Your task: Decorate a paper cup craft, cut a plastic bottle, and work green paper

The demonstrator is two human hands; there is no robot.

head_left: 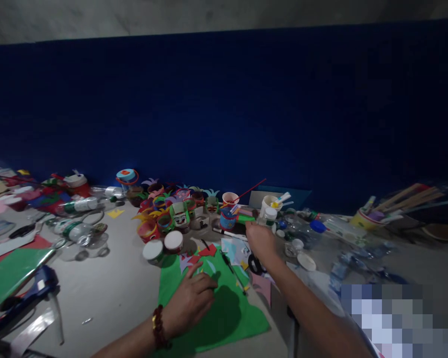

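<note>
My left hand (194, 297), with a beaded bracelet at the wrist, is over a green sheet (242, 318). Its index finger is stretched toward small red paper cutouts (208, 250); the other fingers are loosely bent, with nothing seen in them. Farther out, my right hand (260, 242) is curled beside a bright green piece (245, 219) and a white-lidded jar (270, 215). Its fingertips are hidden, so what they hold cannot be made out. Black-handled scissors (256, 265) lie by that wrist. A pen (233, 272) rests on the green sheet.
Two white-lidded tubs (173, 241) stand left of the sheet, before several decorated cups (180, 217). Clear plastic bottles (74, 231) lie at left. A blue glue gun (26, 301) is at front left. A yellow cup of sticks (366, 219) stands at right, and a blue wall (209, 109) rises behind.
</note>
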